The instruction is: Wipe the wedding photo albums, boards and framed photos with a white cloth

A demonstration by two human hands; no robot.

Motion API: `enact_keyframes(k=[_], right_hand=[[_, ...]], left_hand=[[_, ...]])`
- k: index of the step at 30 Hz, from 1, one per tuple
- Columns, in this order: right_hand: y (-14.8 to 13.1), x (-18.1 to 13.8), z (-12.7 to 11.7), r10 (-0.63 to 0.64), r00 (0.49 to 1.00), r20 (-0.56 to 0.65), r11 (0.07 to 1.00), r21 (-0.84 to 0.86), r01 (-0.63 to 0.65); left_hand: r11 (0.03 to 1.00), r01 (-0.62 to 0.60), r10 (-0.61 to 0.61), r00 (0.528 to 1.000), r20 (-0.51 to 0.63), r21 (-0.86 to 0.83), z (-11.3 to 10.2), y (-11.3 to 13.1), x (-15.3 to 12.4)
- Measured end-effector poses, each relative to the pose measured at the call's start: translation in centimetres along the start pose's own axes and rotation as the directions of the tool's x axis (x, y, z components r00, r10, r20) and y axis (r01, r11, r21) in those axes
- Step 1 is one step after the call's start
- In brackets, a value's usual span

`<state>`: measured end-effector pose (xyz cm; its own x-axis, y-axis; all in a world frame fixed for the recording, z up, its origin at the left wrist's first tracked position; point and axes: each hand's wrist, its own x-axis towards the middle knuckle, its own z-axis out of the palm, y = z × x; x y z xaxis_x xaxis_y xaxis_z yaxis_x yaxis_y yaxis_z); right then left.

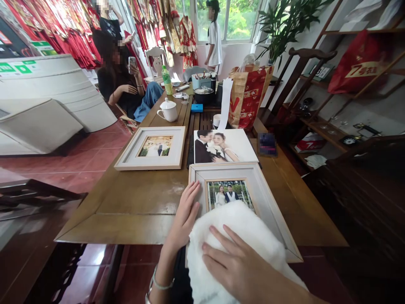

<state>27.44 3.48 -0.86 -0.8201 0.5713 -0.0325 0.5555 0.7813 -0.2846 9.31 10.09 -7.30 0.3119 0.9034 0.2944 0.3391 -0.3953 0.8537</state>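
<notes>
A pale wooden picture frame [274, 200] with a light grey mat lies at the table's near edge, and a photo [228, 193] of a couple outdoors shows inside it. My left hand [185, 215] steadies this frame at its left side, fingers over the edge. A fluffy white cloth [243, 217] covers the frame's lower part and hangs toward me. My right hand [234, 261] holds the cloth against the frame, with slightly bent fingers pressing into it; the thumb is hidden. Just beyond lies a large photo print [240, 145] of a couple.
A second framed picture [130, 148] lies on the left of the wooden table [133, 202]. Farther back are a lidded white mug [169, 110], a green bottle [166, 80], a black pot [204, 97] and a red-and-brown paper bag [249, 97]. A seated person [126, 80] holds a phone at left.
</notes>
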Motion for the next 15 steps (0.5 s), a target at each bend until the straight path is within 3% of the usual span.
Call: enact_keyframes(k=[3, 7, 12, 15], right_hand=[[0.8, -1.5, -2.0, -0.015, 0.993, 0.119, 0.987, 0.163, -0.005], [2.2, -3.9, -4.6, 0.119, 0.968, 0.221, 0.94, 0.29, -0.182], [5.7, -4.1, -4.2, 0.337, 0.927, 0.165, 0.921, 0.148, -0.361], [8.8, -3.3, -3.5, 0.447, 0.894, 0.025, 0.894, -0.004, -0.447]], left_hand=[[1.0, -0.011, 0.011, 1.0, 0.004, 0.027, 0.0, 0.0, 0.0], [1.0, -0.005, 0.005, 1.0, 0.012, 0.018, 0.0, 0.1, 0.1], [1.0, 0.001, -0.001, 1.0, 0.025, -0.004, -0.1, 0.2, 0.0], [1.0, 0.01, -0.009, 1.0, 0.025, -0.014, -0.1, 0.1, 0.0]])
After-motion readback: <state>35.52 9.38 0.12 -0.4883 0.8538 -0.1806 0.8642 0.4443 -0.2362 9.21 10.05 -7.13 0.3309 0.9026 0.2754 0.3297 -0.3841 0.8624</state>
